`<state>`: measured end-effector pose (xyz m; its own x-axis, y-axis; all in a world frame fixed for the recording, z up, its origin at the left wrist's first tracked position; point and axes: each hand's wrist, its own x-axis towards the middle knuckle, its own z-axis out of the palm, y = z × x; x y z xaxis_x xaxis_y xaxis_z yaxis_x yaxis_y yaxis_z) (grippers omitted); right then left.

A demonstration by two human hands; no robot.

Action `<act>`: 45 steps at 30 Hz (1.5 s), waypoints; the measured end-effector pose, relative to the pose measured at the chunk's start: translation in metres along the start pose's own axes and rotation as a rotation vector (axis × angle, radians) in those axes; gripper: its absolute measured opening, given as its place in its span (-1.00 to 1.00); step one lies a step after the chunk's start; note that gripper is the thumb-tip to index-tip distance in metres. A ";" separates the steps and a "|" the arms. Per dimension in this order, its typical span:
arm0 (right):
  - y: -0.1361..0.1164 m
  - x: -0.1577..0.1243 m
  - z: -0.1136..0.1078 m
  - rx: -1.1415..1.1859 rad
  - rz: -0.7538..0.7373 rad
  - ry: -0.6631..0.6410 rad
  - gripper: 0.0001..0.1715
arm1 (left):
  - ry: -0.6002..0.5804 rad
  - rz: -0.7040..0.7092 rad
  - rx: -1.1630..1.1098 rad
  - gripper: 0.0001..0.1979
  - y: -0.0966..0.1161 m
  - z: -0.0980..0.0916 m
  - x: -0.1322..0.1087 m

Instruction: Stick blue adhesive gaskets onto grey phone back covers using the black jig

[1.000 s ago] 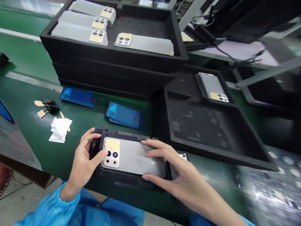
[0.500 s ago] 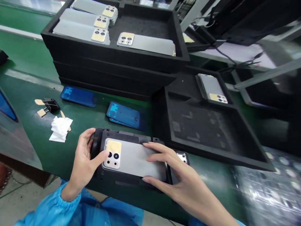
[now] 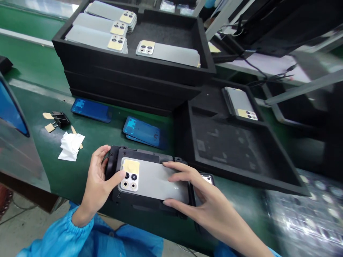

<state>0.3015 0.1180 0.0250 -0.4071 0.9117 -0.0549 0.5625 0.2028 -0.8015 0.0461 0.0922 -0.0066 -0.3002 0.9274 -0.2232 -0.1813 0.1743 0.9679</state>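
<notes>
A silver-grey phone back cover (image 3: 155,178), with a white camera block and a pale yellow sticker, lies face up in a black fixture (image 3: 146,154) at the table's front edge. My left hand (image 3: 97,184) wraps round the fixture's left end, its thumb touching the cover beside the camera block. Across the right part of the cover, my right hand (image 3: 205,200) has fingers on the far long edge and the thumb on the near one. Partly hidden by that hand is another dark device (image 3: 208,178) with a shiny corner.
Stacked black trays (image 3: 128,67) at the back hold several grey phone covers (image 3: 93,37). To the right, a tilted black tray (image 3: 227,142) adjoins another holding covers (image 3: 239,101). Blue film sheets (image 3: 142,132), a binder clip (image 3: 61,119) and a crumpled tissue (image 3: 71,145) lie on the green table.
The view has shifted slightly. Both hands keep nearly the same hold on the fixture and the phone cover, and a small glint now shows on the cover near the right fingers.
</notes>
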 end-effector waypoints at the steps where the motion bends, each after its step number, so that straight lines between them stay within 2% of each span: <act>1: 0.000 -0.001 0.001 -0.008 0.000 -0.002 -0.79 | 0.001 0.000 -0.004 -0.31 0.000 0.000 0.000; 17: 0.002 -0.001 0.001 -0.080 -0.108 -0.005 -0.76 | -0.014 0.010 -0.009 -0.38 -0.002 -0.001 -0.002; 31: 0.002 0.001 0.003 -0.098 -0.095 0.002 -0.77 | -0.038 0.002 0.010 -0.38 -0.001 0.000 -0.001; 45: 0.003 0.002 0.002 -0.118 -0.090 -0.015 -0.74 | -0.097 0.055 0.082 -0.65 -0.007 -0.007 0.005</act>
<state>0.3015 0.1195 0.0215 -0.4697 0.8828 0.0040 0.6039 0.3247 -0.7279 0.0398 0.0930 -0.0154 -0.2148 0.9633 -0.1612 -0.0886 0.1452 0.9854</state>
